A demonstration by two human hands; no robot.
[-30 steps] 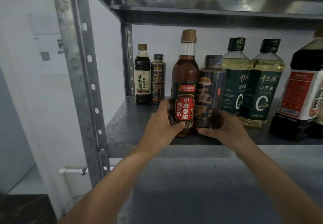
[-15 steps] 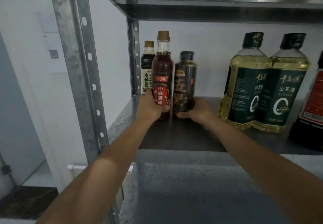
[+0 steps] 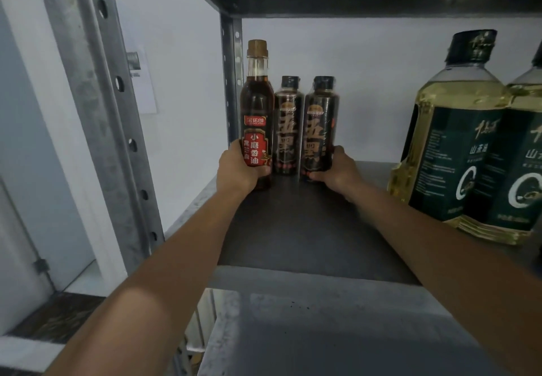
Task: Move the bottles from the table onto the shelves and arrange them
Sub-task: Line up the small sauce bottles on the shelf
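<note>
Galvanised steel made the shelf (image 3: 308,229), and the person stood before it with both arms stretched deep toward its back left corner. The left hand (image 3: 239,169) was wrapped around the lower part of the sesame oil bottle (image 3: 257,112), the tall one with a red label and a brown cap, which stood upright close to the rear post (image 3: 231,82). The right hand (image 3: 337,170) was closed around the base of a dark black-capped bottle (image 3: 321,125). Between these two stood a second dark bottle (image 3: 288,125) of the same kind, held by nobody, just beside its twin. All three seemed to rest on the shelf near the wall. Well apart on the right stood two large tea oil bottles (image 3: 457,147), touching each other.

To my judgement, this was the arranging step: the bottles were already on the shelf and were being set into a row. The next move probably called for letting go gently, without tipping the narrow bottles, and then pulling the arms back for more.
</note>
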